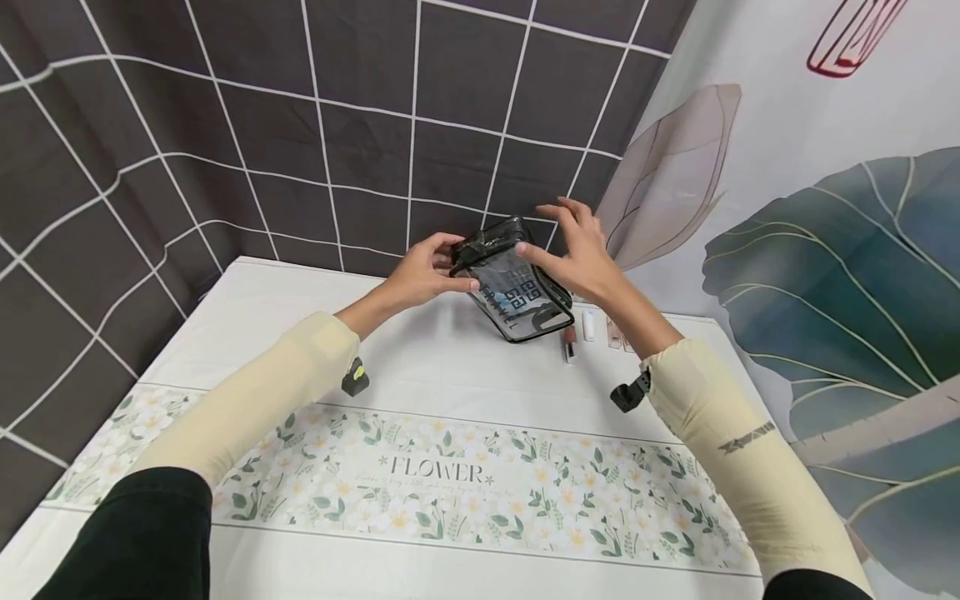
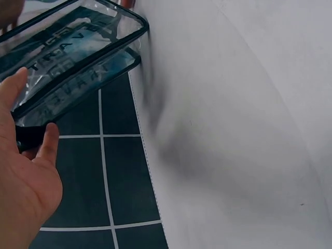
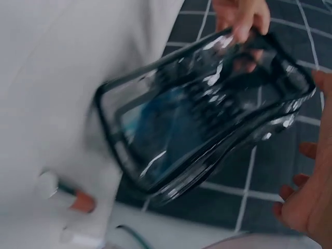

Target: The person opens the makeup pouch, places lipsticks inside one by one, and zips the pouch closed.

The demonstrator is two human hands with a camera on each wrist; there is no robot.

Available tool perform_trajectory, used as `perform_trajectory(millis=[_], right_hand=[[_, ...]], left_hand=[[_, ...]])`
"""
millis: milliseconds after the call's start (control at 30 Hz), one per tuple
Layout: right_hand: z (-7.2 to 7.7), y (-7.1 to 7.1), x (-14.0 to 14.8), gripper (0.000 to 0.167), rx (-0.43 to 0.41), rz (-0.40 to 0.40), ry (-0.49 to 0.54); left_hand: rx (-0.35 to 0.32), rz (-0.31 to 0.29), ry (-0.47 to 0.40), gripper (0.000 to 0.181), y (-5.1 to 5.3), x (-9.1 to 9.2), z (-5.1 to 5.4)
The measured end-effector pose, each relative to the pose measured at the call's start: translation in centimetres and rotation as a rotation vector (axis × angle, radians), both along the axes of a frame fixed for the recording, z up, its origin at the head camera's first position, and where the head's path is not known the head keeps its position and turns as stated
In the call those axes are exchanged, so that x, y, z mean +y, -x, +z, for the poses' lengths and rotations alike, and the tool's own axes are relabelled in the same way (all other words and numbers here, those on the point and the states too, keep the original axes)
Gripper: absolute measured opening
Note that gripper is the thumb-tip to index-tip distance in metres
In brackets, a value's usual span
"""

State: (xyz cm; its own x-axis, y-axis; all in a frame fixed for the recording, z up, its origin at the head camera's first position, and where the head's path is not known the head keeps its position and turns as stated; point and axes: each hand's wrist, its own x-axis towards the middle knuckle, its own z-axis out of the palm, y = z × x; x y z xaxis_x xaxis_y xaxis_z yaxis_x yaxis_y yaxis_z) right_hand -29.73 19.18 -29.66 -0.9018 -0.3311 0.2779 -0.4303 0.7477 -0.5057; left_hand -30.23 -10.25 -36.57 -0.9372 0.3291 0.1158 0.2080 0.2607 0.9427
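A clear pouch with black edging and printed lettering (image 1: 513,287) is held tilted above the back of the white table. My left hand (image 1: 418,277) grips its left edge, thumb on the near face and fingers behind, as the left wrist view shows with the pouch (image 2: 78,54) beside the hand (image 2: 28,187). My right hand (image 1: 588,257) is spread at the pouch's upper right, its fingers raised. In the right wrist view that hand (image 3: 311,192) has its thumb by a corner of the pouch (image 3: 171,124) and the other fingers off it.
A reddish-brown and silver tube (image 1: 570,343), a small white item (image 1: 588,326) and small pinkish items (image 1: 614,334) lie right of the pouch. A floral strip (image 1: 450,487) crosses the table. Behind hangs a dark grid-patterned cloth (image 1: 360,142), with a leaf-patterned one (image 1: 840,275) at the right.
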Motion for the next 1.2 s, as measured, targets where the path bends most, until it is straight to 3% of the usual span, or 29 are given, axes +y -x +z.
perform_trajectory(millis=[300,667,933,1067,1200], right_hand=[[1.9,0.0,-3.8,0.032,0.048,0.103,-0.033],[2.4,-0.1,-6.6,0.029,-0.016,0.015,-0.071],[3.9,0.1,-8.4,0.023,-0.079,-0.040,-0.108],[4.6,0.4,-8.7,0.021,-0.083,-0.021,-0.179],[5.4,0.6,-9.0,0.022,-0.108,0.001,-0.326]], left_hand=[[-0.007,-0.006,-0.013,0.088,0.3,-0.2,-0.2],[-0.014,-0.010,-0.013,0.088,0.3,-0.4,-0.2],[-0.009,0.000,-0.022,0.086,0.2,-0.4,0.0],[-0.011,0.001,-0.025,0.086,0.2,-0.4,0.0],[-0.007,-0.001,-0.015,0.086,0.2,-0.3,0.0]])
